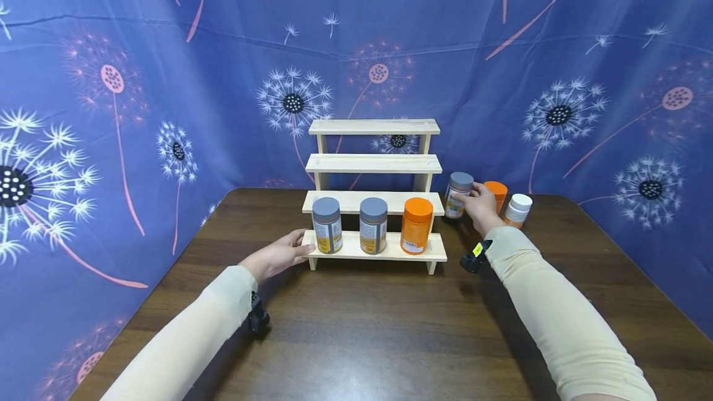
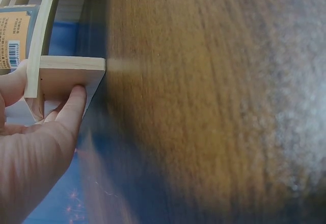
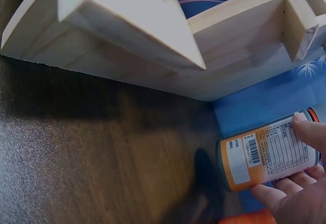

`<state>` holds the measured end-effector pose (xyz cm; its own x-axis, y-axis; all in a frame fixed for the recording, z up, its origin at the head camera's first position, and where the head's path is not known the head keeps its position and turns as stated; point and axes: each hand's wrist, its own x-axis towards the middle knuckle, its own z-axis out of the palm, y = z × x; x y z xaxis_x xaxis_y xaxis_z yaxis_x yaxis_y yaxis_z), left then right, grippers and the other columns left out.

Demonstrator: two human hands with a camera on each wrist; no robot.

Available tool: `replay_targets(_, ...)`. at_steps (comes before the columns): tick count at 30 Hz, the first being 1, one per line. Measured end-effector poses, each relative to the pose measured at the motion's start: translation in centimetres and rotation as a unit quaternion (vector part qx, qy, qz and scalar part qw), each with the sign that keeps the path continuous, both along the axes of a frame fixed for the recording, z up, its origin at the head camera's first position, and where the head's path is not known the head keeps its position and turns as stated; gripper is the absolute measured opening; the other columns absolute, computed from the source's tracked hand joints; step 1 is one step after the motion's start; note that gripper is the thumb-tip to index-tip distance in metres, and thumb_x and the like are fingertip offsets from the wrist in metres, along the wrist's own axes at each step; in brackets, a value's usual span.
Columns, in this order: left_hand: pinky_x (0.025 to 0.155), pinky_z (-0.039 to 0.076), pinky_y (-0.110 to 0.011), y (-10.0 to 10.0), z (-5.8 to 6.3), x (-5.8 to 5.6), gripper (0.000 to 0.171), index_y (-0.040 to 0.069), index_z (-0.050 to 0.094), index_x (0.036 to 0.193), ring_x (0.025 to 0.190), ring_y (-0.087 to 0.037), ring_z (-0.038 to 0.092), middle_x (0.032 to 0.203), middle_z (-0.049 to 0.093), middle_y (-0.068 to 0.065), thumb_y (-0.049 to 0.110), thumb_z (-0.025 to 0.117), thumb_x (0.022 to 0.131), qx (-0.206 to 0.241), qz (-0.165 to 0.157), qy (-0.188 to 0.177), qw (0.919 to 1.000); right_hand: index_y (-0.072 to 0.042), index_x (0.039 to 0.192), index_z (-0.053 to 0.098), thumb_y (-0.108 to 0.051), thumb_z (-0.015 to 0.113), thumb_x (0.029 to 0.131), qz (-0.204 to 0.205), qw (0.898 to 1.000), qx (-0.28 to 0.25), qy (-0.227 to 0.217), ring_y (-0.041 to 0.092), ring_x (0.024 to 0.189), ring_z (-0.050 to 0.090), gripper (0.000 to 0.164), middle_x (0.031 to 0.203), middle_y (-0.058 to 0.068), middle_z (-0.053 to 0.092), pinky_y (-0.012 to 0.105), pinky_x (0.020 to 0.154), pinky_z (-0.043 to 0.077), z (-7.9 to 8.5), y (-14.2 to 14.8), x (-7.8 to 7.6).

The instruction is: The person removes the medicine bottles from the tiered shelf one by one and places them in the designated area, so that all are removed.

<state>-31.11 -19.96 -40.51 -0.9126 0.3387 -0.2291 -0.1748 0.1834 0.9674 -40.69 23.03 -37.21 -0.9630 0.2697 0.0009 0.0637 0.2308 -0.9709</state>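
Note:
My left hand [image 1: 281, 255] grips the left end of the lowest step of a wooden tiered display stand [image 1: 374, 203], thumb on top and fingers against the side and underside in the left wrist view. On that step stand two grey-lidded jars [image 1: 327, 226] and an orange jar [image 1: 416, 226]. To the right of the stand, my right hand [image 1: 483, 208] holds another grey-lidded jar [image 3: 267, 152] between thumb and fingers. Its label with a barcode faces the right wrist camera. This jar tilts slightly in the head view.
Behind and beside my right hand are an orange-lidded jar [image 1: 496, 192] and a white-lidded bottle [image 1: 518, 210], both partly hidden. The brown wooden table [image 1: 356, 327] ends at a blue dandelion-print cloth [image 1: 234, 110] hanging at the back and sides.

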Motion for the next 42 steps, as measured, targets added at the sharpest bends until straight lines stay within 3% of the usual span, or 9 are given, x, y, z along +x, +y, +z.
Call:
replay_targets(5, 0.121, 0.023, -0.050, 0.0, 0.1, 0.1, 0.065, -0.007, 0.001, 0.151, 0.131, -0.029, 0.040, 0.153, 0.020, -0.029, 0.006, 0.042, 0.102, -0.003, 0.001, -0.001, 1.0000, -0.005, 0.153, 0.023, -0.015, 0.065, 0.092, -0.015, 1.000, -0.008, -0.008, 0.034, 0.140, 0.037, 0.074, 0.153, 0.020, 0.036, 0.046, 0.117, 0.035, -0.7, -0.1, -0.1)
replay_targets(12, 0.121, 0.022, -0.051, 0.0, -0.1, 0.0, 0.066, -0.008, 0.000, 0.151, 0.136, -0.033, 0.035, 0.155, 0.016, -0.029, 0.007, 0.042, 0.103, -0.003, -0.006, 0.003, 1.0000, -0.004, 0.152, 0.025, -0.012, 0.064, 0.092, -0.018, 1.000, -0.015, -0.012, 0.033, 0.138, 0.039, 0.072, 0.151, 0.020, 0.040, 0.045, 0.116, 0.035, -1.4, 0.0, 0.0)
replay_targets(32, 0.120, 0.023, -0.051, 0.0, 0.0, 0.1, 0.068, -0.007, -0.001, 0.151, 0.142, -0.039, 0.028, 0.157, 0.012, -0.029, 0.007, 0.044, 0.102, -0.009, 0.002, -0.001, 1.0000, -0.004, 0.154, 0.021, -0.015, 0.066, 0.092, -0.001, 1.000, 0.001, -0.018, 0.033, 0.142, 0.034, 0.077, 0.155, 0.020, 0.032, 0.044, 0.119, 0.032, -1.4, 0.1, 0.5)
replay_targets(42, 0.120, 0.023, -0.051, 0.1, 0.0, 0.1, 0.069, -0.008, -0.003, 0.151, 0.144, -0.039, 0.024, 0.158, 0.008, -0.029, 0.006, 0.044, 0.102, -0.006, 0.000, -0.001, 1.0000, -0.003, 0.154, 0.020, -0.013, 0.067, 0.091, 0.006, 1.000, -0.007, -0.002, 0.031, 0.143, 0.031, 0.079, 0.156, 0.019, 0.030, 0.041, 0.120, 0.031, -0.4, 0.2, 0.9)
